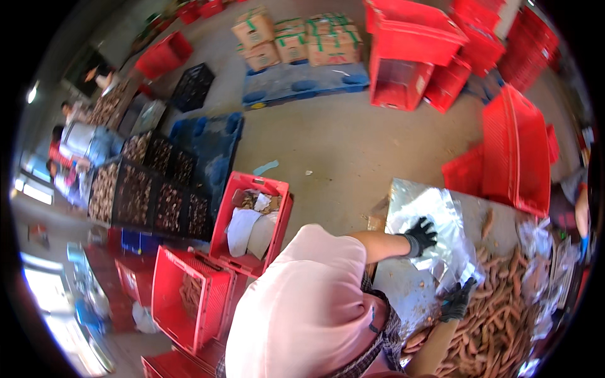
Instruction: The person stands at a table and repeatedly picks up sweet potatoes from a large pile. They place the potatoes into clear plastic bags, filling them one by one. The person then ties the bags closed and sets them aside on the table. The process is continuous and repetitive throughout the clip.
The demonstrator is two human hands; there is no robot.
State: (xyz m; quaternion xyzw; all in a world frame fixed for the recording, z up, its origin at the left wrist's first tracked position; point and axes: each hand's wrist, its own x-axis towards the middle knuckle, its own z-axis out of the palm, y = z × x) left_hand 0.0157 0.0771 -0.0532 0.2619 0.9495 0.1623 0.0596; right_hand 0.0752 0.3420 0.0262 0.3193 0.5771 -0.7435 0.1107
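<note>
My left hand (pixel 422 237), in a black and grey glove, lies palm down with its fingers spread on a shiny clear plastic bag (pixel 439 217) on the metal worktable (pixel 406 283). At the bag's near right corner is my right hand (pixel 457 299), gloved the same way; its fingers are at the plastic, but whether they pinch it cannot be told. A large heap of sweet potatoes (pixel 491 326) covers the table beside and beyond my right hand. One single sweet potato (pixel 488 223) lies apart near the far edge.
Red plastic crates (pixel 515 156) stand at the table's far edge. A red crate (pixel 283 217) with cloth and scraps is on the floor to the left. Blue pallets (pixel 302 87) hold taped cardboard boxes (pixel 333 45). Black crates of produce (pixel 137 189) and several people (pixel 85 137) are further left.
</note>
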